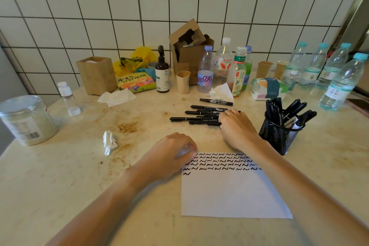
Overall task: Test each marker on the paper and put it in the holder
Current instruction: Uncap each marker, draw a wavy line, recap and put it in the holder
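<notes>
A white paper (229,193) lies near the table's front edge, with rows of black squiggles along its top. My left hand (169,156) rests on its top left corner, curled fingers pinching the lifted corner. Several black markers (197,116) lie in a loose pile behind the paper, and one more marker (215,102) lies apart further back. My right hand (236,126) covers the pile's right ends, its fingers and thumb curled round the nearest marker (203,123). To the right stands a black mesh holder (276,138) with several markers upright in it.
A crumpled tissue (109,142) lies left of my left hand, beside brown stains. A big plastic jar (26,120) stands far left. Bottles (205,70), a cardboard box (189,50), a wooden box (97,74), cups and a tissue pack (267,90) line the back by the tiled wall.
</notes>
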